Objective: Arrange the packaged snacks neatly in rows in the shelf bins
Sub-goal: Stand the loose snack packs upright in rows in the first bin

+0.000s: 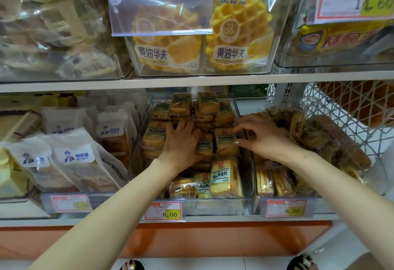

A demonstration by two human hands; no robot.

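Observation:
The clear middle bin (215, 206) on the lower shelf holds several yellow toast-slice packs (227, 177), some standing in rows at the back, others lying loose at the front. My left hand (181, 139) rests with spread fingers on the packs in the middle of the bin. My right hand (261, 135) reaches in from the right, and its thumb and fingers pinch the right edge of one toast-slice pack (225, 145). The right-hand clear bin (283, 198) holds brown biscuit packs (275, 182), piled unevenly behind my right wrist.
White bagged bread (78, 158) fills the bin to the left. Waffle packs (238, 35) stand in a clear bin on the shelf above. A white wire basket (341, 120) sits at the far right. Price tags (164, 211) line the shelf edge.

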